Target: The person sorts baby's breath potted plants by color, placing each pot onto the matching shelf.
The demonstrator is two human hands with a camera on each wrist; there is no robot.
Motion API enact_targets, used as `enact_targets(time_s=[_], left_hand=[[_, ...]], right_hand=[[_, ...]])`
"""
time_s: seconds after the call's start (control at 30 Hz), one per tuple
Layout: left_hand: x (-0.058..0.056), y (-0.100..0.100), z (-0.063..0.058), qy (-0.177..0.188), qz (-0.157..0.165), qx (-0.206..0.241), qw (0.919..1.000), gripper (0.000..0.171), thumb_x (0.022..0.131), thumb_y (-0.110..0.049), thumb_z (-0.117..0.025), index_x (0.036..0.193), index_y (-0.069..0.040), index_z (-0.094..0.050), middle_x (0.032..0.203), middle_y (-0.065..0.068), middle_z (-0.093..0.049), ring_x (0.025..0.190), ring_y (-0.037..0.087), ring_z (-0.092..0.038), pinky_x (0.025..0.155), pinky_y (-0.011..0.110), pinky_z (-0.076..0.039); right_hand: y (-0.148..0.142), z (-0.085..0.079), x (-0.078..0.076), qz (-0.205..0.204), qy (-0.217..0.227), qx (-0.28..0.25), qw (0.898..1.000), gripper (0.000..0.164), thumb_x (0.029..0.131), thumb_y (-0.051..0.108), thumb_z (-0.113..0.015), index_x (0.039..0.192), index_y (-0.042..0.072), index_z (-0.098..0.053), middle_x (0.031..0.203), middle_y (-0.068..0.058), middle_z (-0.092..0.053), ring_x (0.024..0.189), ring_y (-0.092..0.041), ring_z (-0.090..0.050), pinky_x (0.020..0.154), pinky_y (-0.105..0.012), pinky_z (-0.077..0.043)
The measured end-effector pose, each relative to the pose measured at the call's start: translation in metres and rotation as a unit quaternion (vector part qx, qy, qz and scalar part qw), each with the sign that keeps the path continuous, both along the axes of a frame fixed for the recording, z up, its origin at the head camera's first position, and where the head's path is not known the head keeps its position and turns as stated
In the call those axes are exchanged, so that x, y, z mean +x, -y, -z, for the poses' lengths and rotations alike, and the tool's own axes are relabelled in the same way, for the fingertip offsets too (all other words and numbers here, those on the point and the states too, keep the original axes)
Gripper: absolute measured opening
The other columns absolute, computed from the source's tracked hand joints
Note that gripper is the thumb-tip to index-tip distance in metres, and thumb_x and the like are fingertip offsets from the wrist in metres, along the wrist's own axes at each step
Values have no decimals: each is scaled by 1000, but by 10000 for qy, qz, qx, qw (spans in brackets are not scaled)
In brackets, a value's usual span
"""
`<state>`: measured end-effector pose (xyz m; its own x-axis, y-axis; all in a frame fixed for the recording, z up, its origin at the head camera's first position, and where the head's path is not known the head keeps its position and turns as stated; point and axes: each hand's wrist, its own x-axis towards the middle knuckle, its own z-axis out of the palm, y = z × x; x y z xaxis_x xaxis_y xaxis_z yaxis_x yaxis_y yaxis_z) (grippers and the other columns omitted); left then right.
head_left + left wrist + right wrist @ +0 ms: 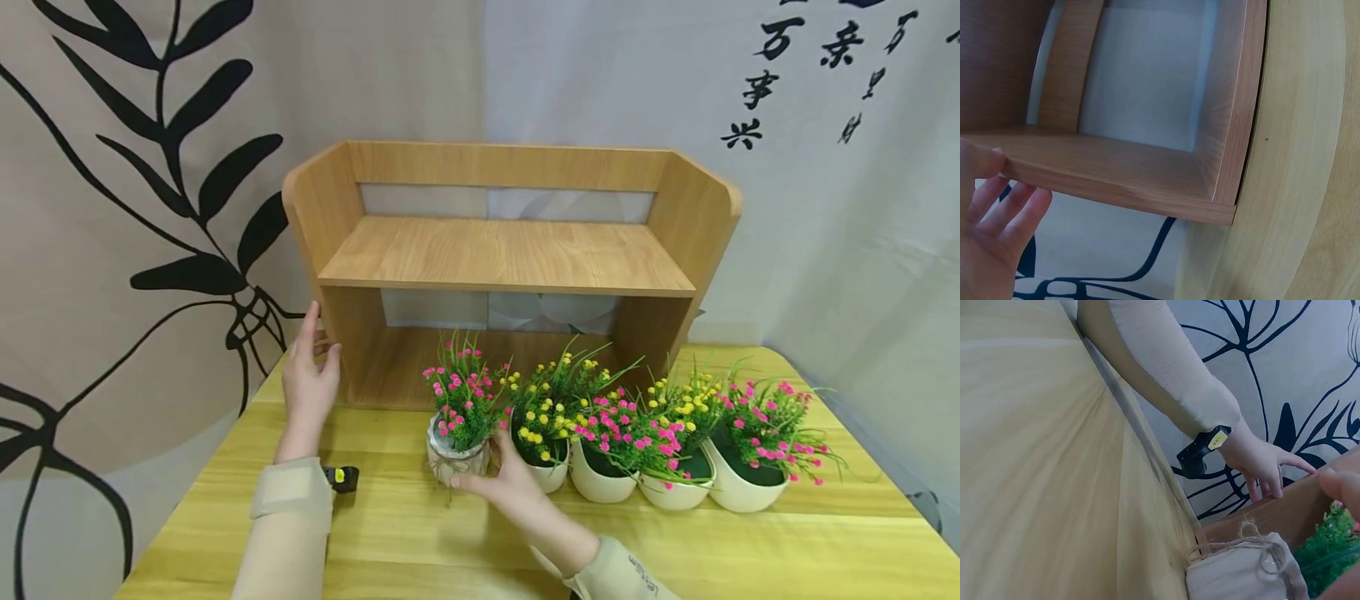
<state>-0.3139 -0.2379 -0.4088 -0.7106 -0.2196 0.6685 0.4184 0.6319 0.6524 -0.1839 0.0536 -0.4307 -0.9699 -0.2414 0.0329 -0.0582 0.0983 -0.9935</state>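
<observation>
A two-tier wooden shelf (510,254) stands on the table. My left hand (309,387) holds its left side panel near the front edge; in the left wrist view the thumb lies on the inner side of the panel (1116,197) and the fingers on the outer. With thumb and fingers apart around it, my right hand (517,487) grips a cloth-wrapped pot (453,454) of pink flowers in front of the shelf's lower opening. Twine around this pot shows in the right wrist view, where the plant's greenery (1329,556) is partly cut off.
Several white pots of yellow and pink flowers (603,475) stand in a row right of the held pot, before the shelf's right half. A black device with a yellow mark (343,479) sits at my left wrist. A patterned curtain (825,233) hangs behind the table (405,542).
</observation>
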Motion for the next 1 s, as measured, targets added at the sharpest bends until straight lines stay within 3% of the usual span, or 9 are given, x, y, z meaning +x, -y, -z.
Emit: enact_targets(time_s=[0.1,0.3,0.53,0.8,0.9,1.0], left_hand=[[0,0,1,13,-21,24,10000,78,91,8,-58,153,-32,-30,128,21,-53,99,40,-60,76,52,-55],[1,1,3,27,-24,19,10000,79,92,8,-58,153,-32,-29,130,21,-51,99,40,-60,76,52,-55],[2,0,5,90,-65,47,9999,78,92,7,-58,153,-34,-29,129,21,-52,100,40,-60,77,52,-55],[2,-1,3,72,-44,62,9999,78,92,6,-58,153,-33,-29,127,21,-53,101,40,-60,77,52,-54],[2,1,2,41,-28,47,10000,78,92,6,-58,153,-33,-29,127,20,-53,101,38,-60,76,49,-53],[2,0,2,93,-27,19,10000,78,92,5,-58,153,-34,-29,131,16,-52,101,36,-61,75,36,-52]], right_hand=[[6,2,-6,168,105,-219,9996,89,77,14,-80,147,0,-26,145,-24,-39,134,-41,-35,112,-57,-21],[16,10,-21,103,217,-672,9975,81,77,10,-79,144,2,-35,142,-17,-46,130,-34,-42,113,-51,-25],[21,15,-30,330,322,-547,9974,80,72,10,-82,140,1,-42,136,-16,-52,126,-33,-48,111,-49,-31],[26,20,-36,660,67,-377,9971,78,66,8,-86,135,6,-50,130,-12,-58,123,-32,-50,109,-49,-33],[28,24,-39,672,-32,-429,9968,77,65,6,-87,135,9,-52,130,-11,-59,123,-31,-51,109,-50,-33],[29,24,-38,646,-98,-462,9968,76,66,4,-86,134,8,-53,129,-11,-60,122,-31,-52,108,-51,-33]])
